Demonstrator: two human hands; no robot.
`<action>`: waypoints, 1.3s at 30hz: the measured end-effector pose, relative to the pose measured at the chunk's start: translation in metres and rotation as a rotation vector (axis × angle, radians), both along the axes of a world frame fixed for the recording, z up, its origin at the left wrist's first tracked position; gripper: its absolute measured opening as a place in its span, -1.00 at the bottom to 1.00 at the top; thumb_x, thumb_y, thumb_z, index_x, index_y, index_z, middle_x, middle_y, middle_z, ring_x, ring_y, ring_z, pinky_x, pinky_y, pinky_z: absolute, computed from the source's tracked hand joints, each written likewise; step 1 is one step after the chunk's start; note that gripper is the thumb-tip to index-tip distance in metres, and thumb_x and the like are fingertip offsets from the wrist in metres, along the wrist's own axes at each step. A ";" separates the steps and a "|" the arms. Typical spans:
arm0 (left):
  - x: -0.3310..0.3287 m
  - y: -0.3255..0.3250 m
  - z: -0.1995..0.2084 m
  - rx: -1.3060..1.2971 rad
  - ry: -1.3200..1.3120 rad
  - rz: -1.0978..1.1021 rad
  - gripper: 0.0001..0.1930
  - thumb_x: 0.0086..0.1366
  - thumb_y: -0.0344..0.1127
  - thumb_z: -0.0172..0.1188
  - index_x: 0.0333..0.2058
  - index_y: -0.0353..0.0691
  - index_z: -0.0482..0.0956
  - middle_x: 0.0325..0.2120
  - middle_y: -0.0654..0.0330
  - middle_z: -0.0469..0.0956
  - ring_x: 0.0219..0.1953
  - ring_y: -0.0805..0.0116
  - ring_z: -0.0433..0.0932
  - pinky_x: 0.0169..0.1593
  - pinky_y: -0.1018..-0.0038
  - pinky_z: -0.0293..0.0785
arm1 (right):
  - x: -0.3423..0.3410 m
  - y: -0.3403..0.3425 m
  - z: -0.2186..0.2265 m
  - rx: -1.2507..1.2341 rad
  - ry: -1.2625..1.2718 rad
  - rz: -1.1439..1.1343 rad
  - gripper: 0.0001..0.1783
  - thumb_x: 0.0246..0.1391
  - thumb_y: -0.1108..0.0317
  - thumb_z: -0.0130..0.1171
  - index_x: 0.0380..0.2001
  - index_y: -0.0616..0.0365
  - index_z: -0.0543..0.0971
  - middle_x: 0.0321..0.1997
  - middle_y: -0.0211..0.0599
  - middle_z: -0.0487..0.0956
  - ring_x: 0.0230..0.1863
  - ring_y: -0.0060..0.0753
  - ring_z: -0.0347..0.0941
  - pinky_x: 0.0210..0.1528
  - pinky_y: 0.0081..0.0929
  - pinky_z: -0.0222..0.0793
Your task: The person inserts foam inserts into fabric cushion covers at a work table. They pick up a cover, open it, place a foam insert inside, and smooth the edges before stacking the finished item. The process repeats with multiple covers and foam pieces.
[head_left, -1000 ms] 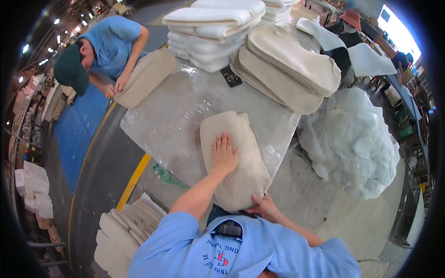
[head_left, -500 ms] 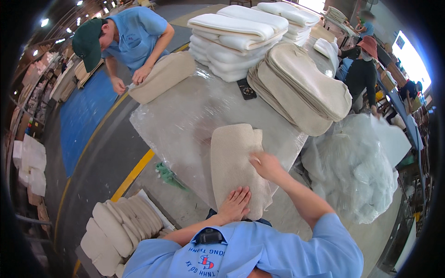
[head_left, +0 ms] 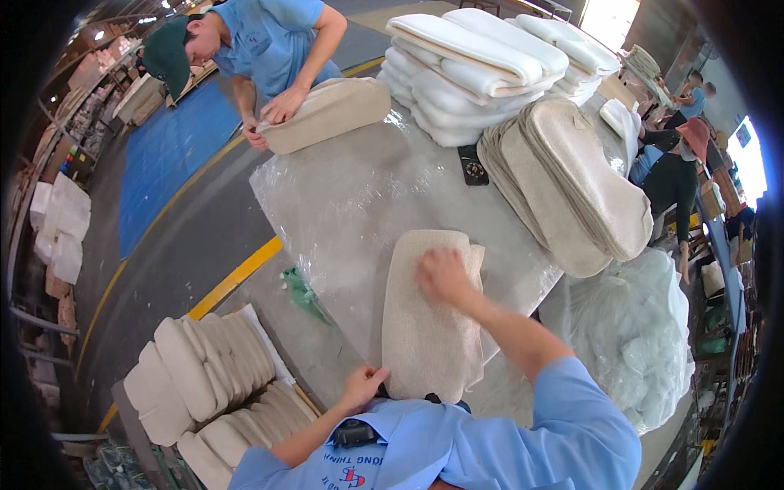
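Note:
A beige woven cushion cover (head_left: pixel 431 343), with a cushion-like shape, lies lengthwise in front of me on the plastic-covered table (head_left: pixel 335 212). Slightly blurred, my right hand (head_left: pixel 443 276) rests on its upper part, fingers curled in and nothing visible in them. At the cover's lower left corner is my left hand (head_left: pixel 363 390), thumb against the edge and fingers closed around it, partly hidden. The cover's right side shows uneven fabric edges.
Beige covers (head_left: pixel 563 188) are stacked at the right, beside white foam pads (head_left: pixel 478 65). A co-worker (head_left: pixel 269 49) handles a beige cushion (head_left: pixel 331 114) across the table. Clear plastic bags (head_left: pixel 621 335) bulge at right; more beige cushions (head_left: pixel 204 367) stand lower left.
My right hand has moved from the cover's right edge onto its upper middle. My left hand has gone from lying flat on the cover to its lower left corner. The view has shifted.

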State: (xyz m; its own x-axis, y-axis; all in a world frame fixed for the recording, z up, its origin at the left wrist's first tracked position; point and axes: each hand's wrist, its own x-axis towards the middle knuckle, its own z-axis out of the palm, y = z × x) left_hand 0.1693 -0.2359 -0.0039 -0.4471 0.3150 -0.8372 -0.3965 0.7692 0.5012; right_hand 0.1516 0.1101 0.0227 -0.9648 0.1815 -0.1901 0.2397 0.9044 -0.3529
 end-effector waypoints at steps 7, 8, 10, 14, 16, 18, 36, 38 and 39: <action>0.007 0.022 -0.007 0.288 0.022 0.174 -0.42 0.34 0.04 0.45 0.05 -0.41 0.62 -0.15 0.08 0.66 -0.16 0.33 0.59 -0.06 0.35 0.55 | -0.009 0.099 -0.010 -0.189 0.069 -0.546 -0.36 0.51 -0.15 -0.11 0.35 0.08 0.52 0.32 0.04 0.57 0.44 0.17 0.36 0.46 0.01 0.24; 0.000 0.025 -0.002 0.335 0.214 0.152 -0.47 0.35 0.00 0.44 0.02 -0.38 0.62 -0.17 0.11 0.65 -0.17 0.36 0.57 -0.07 0.36 0.54 | 0.015 0.118 -0.011 -0.280 0.131 -0.691 -0.34 0.52 -0.17 -0.13 0.35 0.10 0.52 0.27 0.08 0.60 0.40 0.19 0.41 0.44 -0.04 0.27; -0.015 0.017 0.023 0.377 0.567 0.119 -0.58 0.37 -0.07 0.43 -0.05 -0.33 0.63 -0.19 0.18 0.63 -0.20 0.42 0.53 -0.09 0.38 0.51 | 0.057 0.116 -0.022 -0.476 0.324 -0.949 -0.30 0.53 -0.20 -0.17 0.29 0.17 0.55 0.16 0.10 0.65 0.28 0.15 0.51 0.36 -0.11 0.33; -0.039 0.001 0.050 0.712 0.567 0.483 -0.60 0.62 -0.04 0.05 -0.16 -0.30 0.64 -0.27 0.24 0.62 -0.23 0.44 0.51 -0.04 0.43 0.45 | 0.124 0.060 -0.031 -0.957 0.815 -1.230 -0.29 0.52 -0.25 -0.12 0.05 0.27 0.63 -0.03 -0.11 0.70 0.06 -0.17 0.58 0.20 -0.23 0.41; -0.035 0.015 0.043 0.673 0.618 0.416 -0.50 0.66 0.02 -0.07 -0.19 -0.32 0.66 -0.28 0.22 0.64 -0.21 0.41 0.53 -0.01 0.40 0.45 | 0.155 0.043 -0.035 -1.120 0.986 -1.345 -0.30 0.52 -0.25 -0.08 0.01 0.27 0.63 -0.04 -0.19 0.68 0.04 -0.28 0.56 0.20 -0.28 0.40; -0.027 0.017 0.037 0.654 0.616 0.388 -0.42 0.67 0.05 -0.16 -0.19 -0.34 0.69 -0.26 0.19 0.67 -0.18 0.38 0.56 0.03 0.38 0.45 | 0.175 0.030 -0.042 -1.204 1.067 -1.504 -0.32 0.52 -0.23 -0.07 0.04 0.26 0.60 0.01 -0.19 0.66 0.06 -0.30 0.54 0.23 -0.32 0.38; -0.010 0.005 -0.040 0.954 0.293 0.467 -0.30 0.64 0.09 -0.34 -0.05 -0.34 0.74 -0.05 0.00 0.74 0.08 0.16 0.64 0.27 0.25 0.46 | 0.219 0.046 -0.104 -1.177 1.109 -1.477 -0.54 0.38 0.17 0.05 0.17 0.25 0.58 0.12 -0.15 0.68 0.14 -0.14 0.62 0.24 -0.15 0.51; -0.012 0.010 -0.043 0.873 0.304 0.447 -0.34 0.64 0.14 -0.26 -0.10 -0.28 0.74 -0.09 0.06 0.71 0.00 0.24 0.63 0.22 0.28 0.45 | 0.241 0.040 -0.096 -1.293 0.984 -1.156 -0.50 0.41 0.12 0.06 0.20 0.27 0.56 0.19 -0.14 0.66 0.21 -0.13 0.59 0.29 -0.13 0.51; -0.018 0.012 -0.043 0.816 0.240 0.491 -0.33 0.64 0.19 -0.26 -0.04 -0.23 0.73 -0.11 0.12 0.71 -0.06 0.29 0.61 0.12 0.30 0.46 | 0.245 0.041 -0.085 -1.293 0.961 -0.976 -0.49 0.41 0.12 0.06 0.22 0.28 0.55 0.22 -0.11 0.64 0.23 -0.12 0.58 0.31 -0.12 0.50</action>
State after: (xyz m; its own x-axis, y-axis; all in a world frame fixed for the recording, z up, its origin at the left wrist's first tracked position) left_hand 0.1510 -0.2237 -0.0471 -0.8128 0.4901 -0.3148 -0.3980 -0.0727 0.9145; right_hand 0.3970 0.1508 -0.0626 -0.4721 0.8649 -0.1705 -0.2296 -0.3074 -0.9235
